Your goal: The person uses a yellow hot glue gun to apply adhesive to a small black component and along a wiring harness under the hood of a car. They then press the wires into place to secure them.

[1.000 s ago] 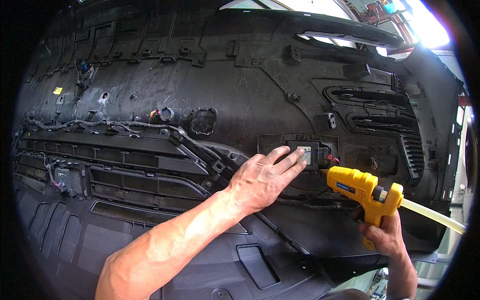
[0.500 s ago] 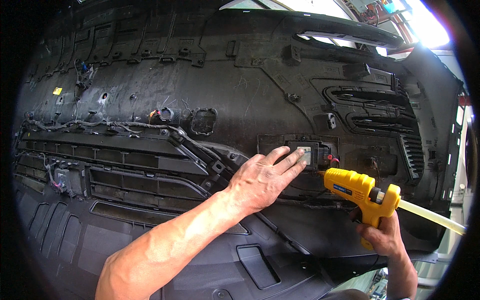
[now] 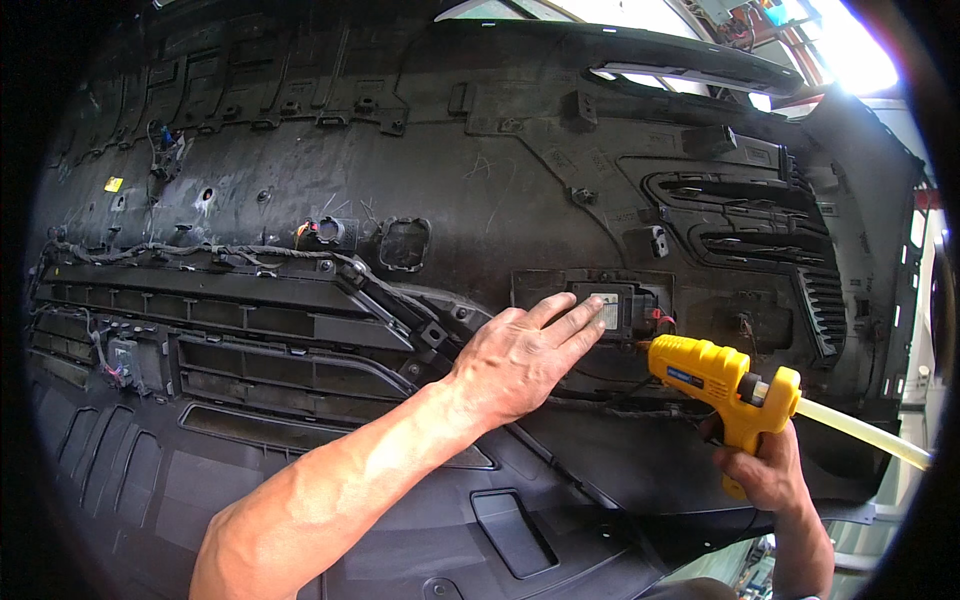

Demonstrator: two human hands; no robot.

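View: head cam, our only one; we look down on a big black moulded panel (image 3: 470, 215).
Black module (image 3: 626, 310): in a recess of the panel, 3 o'clock from view ctr., pale label (image 3: 610, 312) facing us.
Our L hand (image 3: 510, 362): back upward, arm in from 7 o'clock, at the module's 8 o'clock side.
L fingers: nearly straight, slight gaps btwn, tips at the label; no pinch seen, thumb hidden. Laid flat prob. to steady the module w/o blocking its 3 o'clock edge.
Our R hand (image 3: 768, 470): 4 o'clock from ctr., gripping the yellow glue gun (image 3: 712, 372) by its handle.
R fingers: curled round the handle; can't tell which is on the trigger.
Nozzle: aims approx. 9–10 o'clock, near the module's 4–5 o'clock corner, below the red-wired plug (image 3: 660, 316); contact unclear. Low angle prob. keeps the hot end off our L fingers.
Glue stick (image 3: 865, 433): out the gun's rear toward 4 o'clock, clear of our wrist.
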